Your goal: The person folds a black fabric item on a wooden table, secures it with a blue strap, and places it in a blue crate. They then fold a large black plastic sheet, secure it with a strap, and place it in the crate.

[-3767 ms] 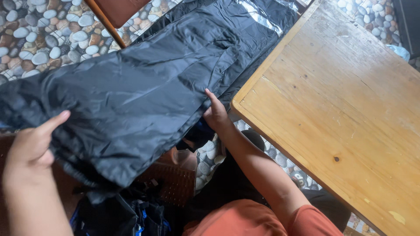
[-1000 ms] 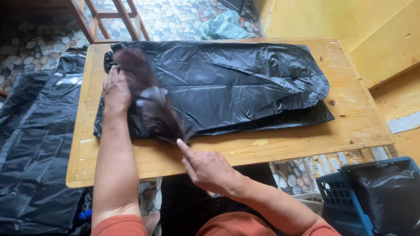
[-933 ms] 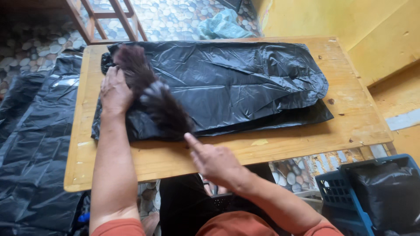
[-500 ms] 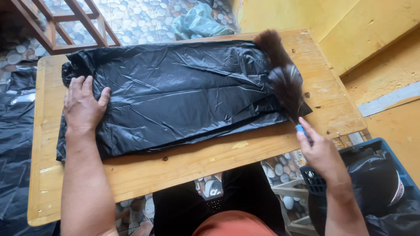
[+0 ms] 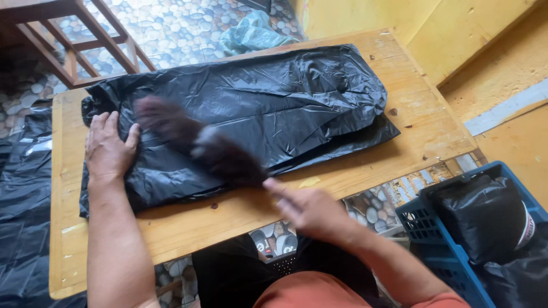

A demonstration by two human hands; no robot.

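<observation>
A folded stack of black plastic bags (image 5: pixel 268 108) lies across a wooden table (image 5: pixel 399 154). My left hand (image 5: pixel 108 148) presses flat on the stack's left end, fingers spread. My right hand (image 5: pixel 311 208) is near the table's front edge and grips the handle of a dark, fluffy duster brush (image 5: pixel 194 140). The brush is blurred with motion and lies over the left half of the bags, close to my left hand.
More black plastic sheets (image 5: pixel 23 217) hang beside the table on the left. A blue plastic crate (image 5: pixel 451 251) holding a black bag stands at the right. A wooden chair frame (image 5: pixel 74 45) and a greenish bag (image 5: pixel 251 34) sit on the pebble floor beyond the table.
The brush swept from the left end to the right end of the bags and has swung back to the left half. My left hand stayed pressed on the left end.
</observation>
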